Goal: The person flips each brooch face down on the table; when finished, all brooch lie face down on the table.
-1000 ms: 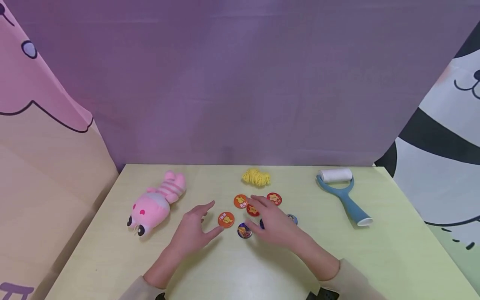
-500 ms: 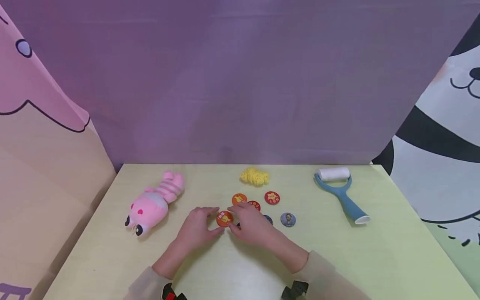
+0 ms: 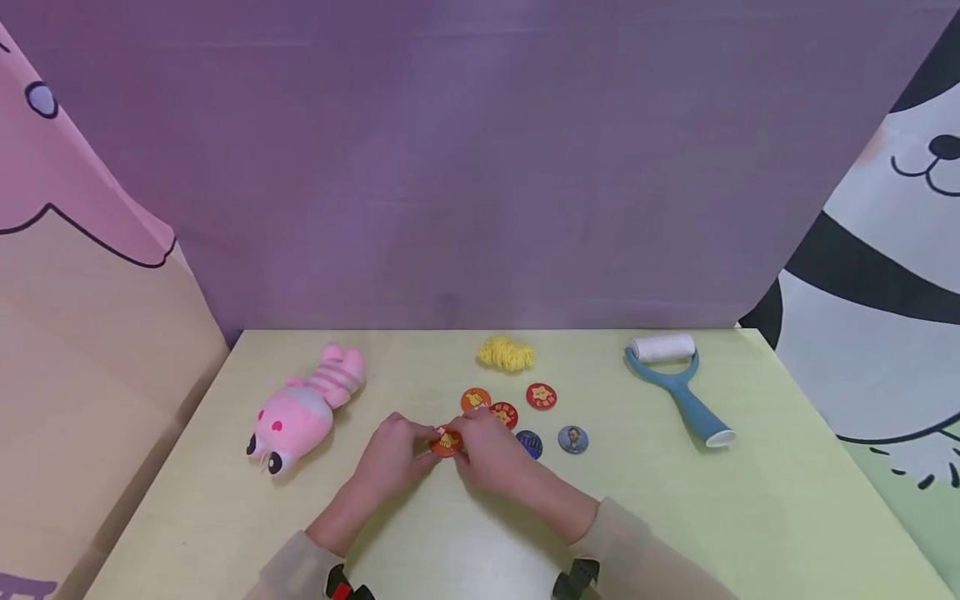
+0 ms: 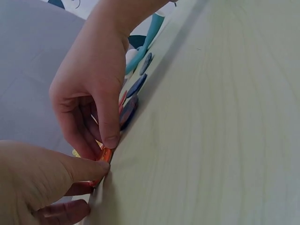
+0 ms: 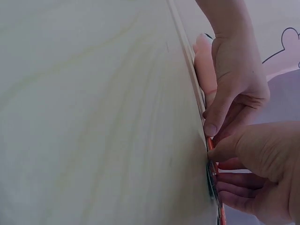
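An orange round badge (image 3: 447, 442) with a yellow picture is at the middle of the table, between both hands. My left hand (image 3: 392, 454) pinches its left edge between thumb and fingers. On its right edge, the thumb and fingers of my right hand (image 3: 491, 452) pinch it too. In the left wrist view the badge (image 4: 106, 154) shows as a narrow orange strip between the thumbs, close over the tabletop. Just beyond the right hand lie another orange badge (image 3: 476, 399), a red badge (image 3: 506, 414) and a dark blue badge (image 3: 529, 444), partly covered by that hand.
Farther right lie a red badge (image 3: 542, 396) and a blue portrait badge (image 3: 573, 439). A yellow yarn bundle (image 3: 506, 354) sits near the back edge. At left is a pink plush toy (image 3: 300, 412); at right, a blue-handled lint roller (image 3: 686, 396). A purple curtain (image 3: 480, 167) hangs behind.
My right hand has moved left from over the other badges to the orange badge. My left hand has come in slightly, and the fingers of both hands have closed on its edges.
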{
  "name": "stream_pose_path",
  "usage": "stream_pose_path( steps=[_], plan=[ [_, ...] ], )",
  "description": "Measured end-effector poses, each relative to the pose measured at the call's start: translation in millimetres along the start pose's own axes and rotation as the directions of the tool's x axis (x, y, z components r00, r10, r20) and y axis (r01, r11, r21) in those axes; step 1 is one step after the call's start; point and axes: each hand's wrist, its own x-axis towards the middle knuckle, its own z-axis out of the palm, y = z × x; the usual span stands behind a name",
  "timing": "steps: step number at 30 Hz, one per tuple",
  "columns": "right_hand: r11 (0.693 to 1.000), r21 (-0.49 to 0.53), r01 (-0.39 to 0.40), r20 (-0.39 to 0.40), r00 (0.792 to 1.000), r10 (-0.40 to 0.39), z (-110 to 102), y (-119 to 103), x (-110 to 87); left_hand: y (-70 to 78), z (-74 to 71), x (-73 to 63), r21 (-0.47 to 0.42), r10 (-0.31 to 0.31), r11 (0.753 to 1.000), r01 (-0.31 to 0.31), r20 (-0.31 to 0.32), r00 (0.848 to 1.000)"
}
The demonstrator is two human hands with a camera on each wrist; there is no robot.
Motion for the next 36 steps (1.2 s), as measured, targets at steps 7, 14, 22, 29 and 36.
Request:
stream_pose_path(
  steps=[7, 14, 22, 29, 36],
  plan=[
    [1.000, -0.003, 0.031, -0.019, 0.999, -0.031, 0.4, 2.2, 0.7, 1.4, 1.8, -0.2, 0.014, 0.071, 0.997, -0.070, -0.030, 0.997],
    [0.998, 0.045, 0.039, -0.035, 0.999, -0.038, -6.1, 4.4, 0.3, 2.4, -0.8, -1.1, -0.061, 0.077, 0.995, -0.082, -0.090, 0.993],
    [0.995, 0.063, 0.073, -0.077, 0.995, -0.068, -22.1, 6.0, 2.1, 4.4, -10.5, 0.0, -0.069, 0.033, 0.997, -0.042, -0.130, 0.991],
    [0.986, 0.126, 0.111, -0.122, 0.988, -0.096, -32.6, 6.0, 2.6, 6.0, -20.3, -5.0, -0.092, 0.043, 0.994, -0.062, -0.196, 0.980],
    [0.950, 0.290, 0.117, -0.157, 0.985, -0.073, -48.3, 5.4, 1.5, 8.2, -30.1, -7.1, -0.257, 0.007, 0.963, -0.082, -0.282, 0.959]
  ],
)
